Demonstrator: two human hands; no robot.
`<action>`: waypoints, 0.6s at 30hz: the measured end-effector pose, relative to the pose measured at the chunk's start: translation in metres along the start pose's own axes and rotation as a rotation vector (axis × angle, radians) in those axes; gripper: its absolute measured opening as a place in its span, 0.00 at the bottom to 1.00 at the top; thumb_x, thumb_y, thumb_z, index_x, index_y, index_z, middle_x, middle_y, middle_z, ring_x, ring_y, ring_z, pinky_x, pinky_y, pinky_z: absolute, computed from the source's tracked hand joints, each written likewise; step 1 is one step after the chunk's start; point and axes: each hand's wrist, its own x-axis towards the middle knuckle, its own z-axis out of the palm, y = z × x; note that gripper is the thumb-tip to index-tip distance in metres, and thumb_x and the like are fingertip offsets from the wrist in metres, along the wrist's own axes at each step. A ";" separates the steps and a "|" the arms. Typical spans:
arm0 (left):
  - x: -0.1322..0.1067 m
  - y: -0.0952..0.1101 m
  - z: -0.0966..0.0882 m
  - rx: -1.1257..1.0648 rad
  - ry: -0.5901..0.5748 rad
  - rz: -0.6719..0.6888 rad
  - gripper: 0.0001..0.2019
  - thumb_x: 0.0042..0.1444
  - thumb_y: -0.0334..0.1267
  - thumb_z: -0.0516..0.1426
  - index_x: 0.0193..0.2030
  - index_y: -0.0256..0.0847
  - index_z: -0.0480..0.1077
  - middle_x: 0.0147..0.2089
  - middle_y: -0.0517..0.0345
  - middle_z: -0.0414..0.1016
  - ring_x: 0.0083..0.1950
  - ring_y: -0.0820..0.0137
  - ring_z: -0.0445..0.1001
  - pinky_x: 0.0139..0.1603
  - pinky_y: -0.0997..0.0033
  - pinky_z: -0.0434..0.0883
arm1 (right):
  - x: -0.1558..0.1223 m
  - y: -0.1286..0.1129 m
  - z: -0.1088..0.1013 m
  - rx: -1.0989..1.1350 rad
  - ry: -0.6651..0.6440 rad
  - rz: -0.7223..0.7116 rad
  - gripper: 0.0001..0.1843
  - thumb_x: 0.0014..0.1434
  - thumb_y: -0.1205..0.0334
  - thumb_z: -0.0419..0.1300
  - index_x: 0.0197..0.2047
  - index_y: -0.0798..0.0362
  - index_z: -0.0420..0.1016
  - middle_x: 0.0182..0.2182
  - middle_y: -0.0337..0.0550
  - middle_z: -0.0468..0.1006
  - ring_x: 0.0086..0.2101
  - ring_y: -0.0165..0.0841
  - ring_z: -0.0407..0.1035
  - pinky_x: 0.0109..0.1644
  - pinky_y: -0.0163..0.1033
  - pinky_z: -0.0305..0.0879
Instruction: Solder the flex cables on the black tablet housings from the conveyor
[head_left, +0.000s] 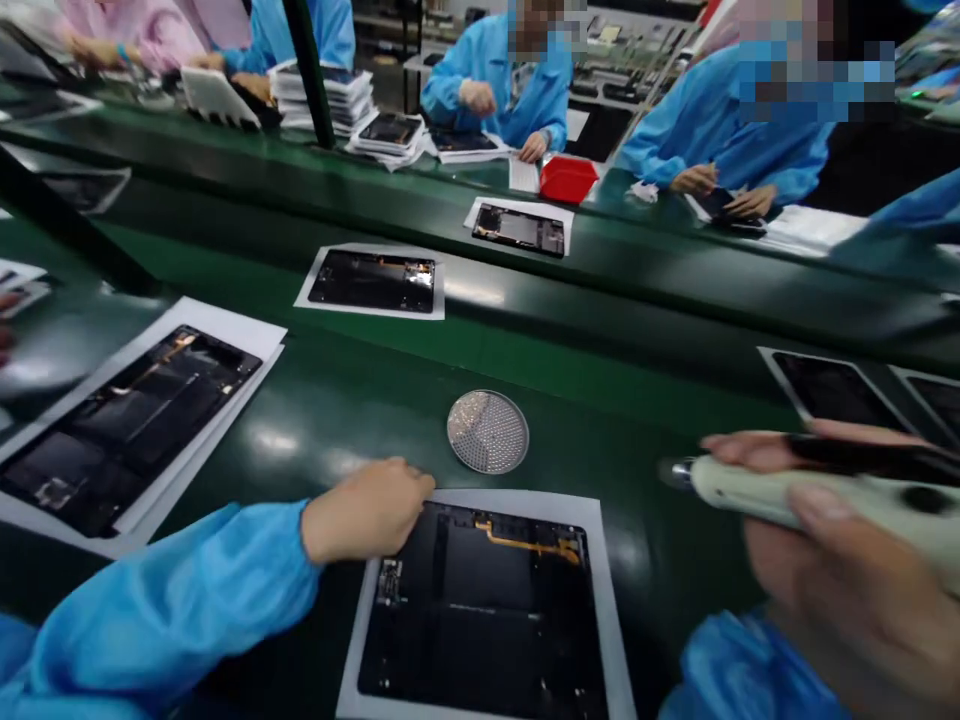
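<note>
An open black tablet chassis [487, 610] on a white tray [611, 610] lies in front of me on the green belt. My left hand [367, 510] rests at the tray's top-left corner, fingers curled and pressing the edge. My right hand [832, 560] is wrapped round a pale electric screwdriver [795, 495], its tip pointing left, raised to the right of the tray. A round perforated metal dish [487, 431] sits just beyond the tray.
More trays with tablet chassis lie on the belt: at left [127, 415], centre [373, 282], farther back [519, 229] and at right [832, 392]. Several people in blue coats work across the line. A red bin [567, 178] and stacked trays [330, 95] stand there.
</note>
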 end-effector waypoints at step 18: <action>0.016 0.027 0.068 0.153 0.748 0.192 0.08 0.63 0.24 0.50 0.39 0.32 0.70 0.32 0.52 0.70 0.32 0.63 0.67 0.30 0.63 0.70 | -0.041 0.068 0.095 0.348 -0.467 0.060 0.14 0.54 0.73 0.62 0.44 0.52 0.79 0.21 0.36 0.73 0.24 0.31 0.68 0.36 0.45 0.71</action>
